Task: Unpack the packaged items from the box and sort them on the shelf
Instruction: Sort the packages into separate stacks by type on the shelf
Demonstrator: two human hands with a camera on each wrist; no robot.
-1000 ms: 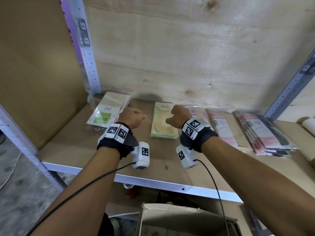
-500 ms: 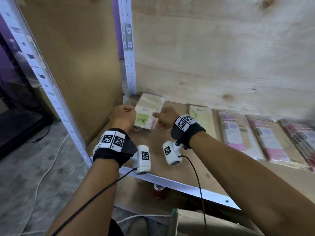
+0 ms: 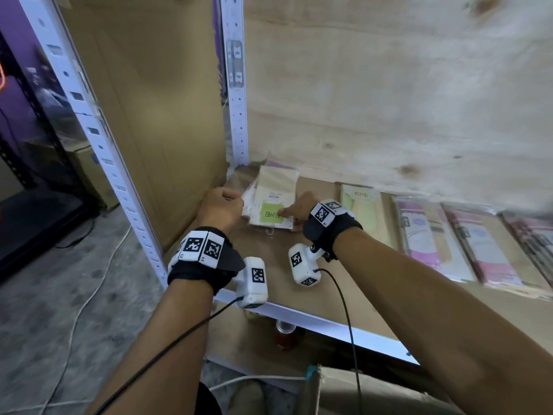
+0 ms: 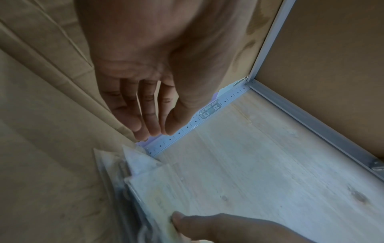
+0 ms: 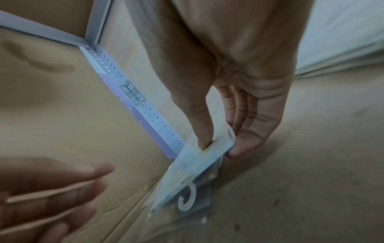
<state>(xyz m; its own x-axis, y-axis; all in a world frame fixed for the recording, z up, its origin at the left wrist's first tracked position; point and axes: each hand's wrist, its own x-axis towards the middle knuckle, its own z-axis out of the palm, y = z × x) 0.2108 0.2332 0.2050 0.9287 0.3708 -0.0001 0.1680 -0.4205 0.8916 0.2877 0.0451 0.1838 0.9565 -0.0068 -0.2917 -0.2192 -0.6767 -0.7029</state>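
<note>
Hands now at the shelf's (image 3: 302,283) left corner, not its middle as 1 second ago: right hand (image 3: 294,209) pinches the green-labelled packet (image 3: 270,205) atop its pile, left hand (image 3: 221,209) loose-fingered beside it, suggesting sorting nears completion.

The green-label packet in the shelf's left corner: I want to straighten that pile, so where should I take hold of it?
Take the green-label packet by its near right edge, thumb on top, fingers beneath, as the right hand pinches it now. It lies flat on the pile, so only edges offer grip. The cardboard wall crowds its left side, where the left hand waits.
</note>
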